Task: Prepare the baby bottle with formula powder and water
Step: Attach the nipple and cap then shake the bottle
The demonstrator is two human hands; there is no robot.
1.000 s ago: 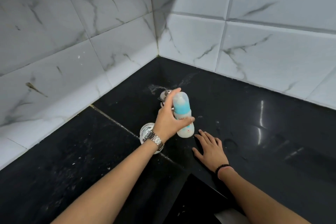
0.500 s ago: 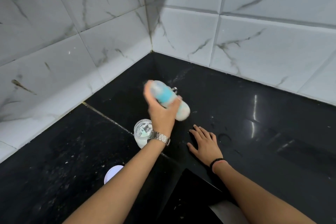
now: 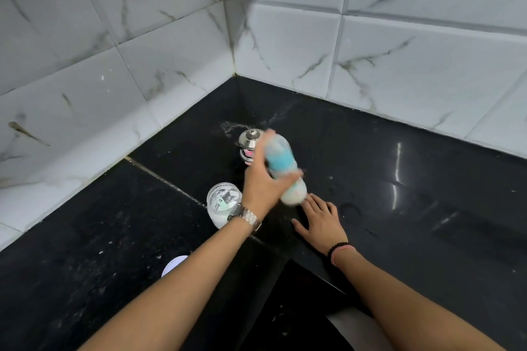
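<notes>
Since half a second ago your baby bottle (image 3: 282, 165) has swung its capped end from up-left to nearly straight away from you, and the metal flask behind it now shows more fully; your right hand has stayed flat on the counter.

Item 1, white lid (image 3: 174, 264): lies on the black counter (image 3: 413, 208) at lower left, partly hidden by your left forearm.

Item 2, powder jar (image 3: 224, 204): clear glass, open at the top, white powder inside. Stands just left of your left wrist, which wears a metal watch (image 3: 246, 217).

Item 3, metal flask (image 3: 249, 145): shiny domed top, pink label on its side. Stands behind the left hand, toward the tiled corner.

Item 4, left hand (image 3: 263, 182): fingers and thumb wrapped round the bottle's middle, holding it clear of the counter.

Item 5, baby bottle: blurred, tilted, capped end pointing away and slightly left, base down toward your right hand. Blue band round the upper part; pale, milky contents in the lower part.

Item 6, right hand (image 3: 320, 219): fingers straight and spread, palm down on the counter, holding nothing. Its fingertips lie just beside the bottle's base; whether they touch cannot be told. Dark bead bracelet (image 3: 338, 248) at the wrist.

Item 7, wet marks: scattered on the counter to the right.
</notes>
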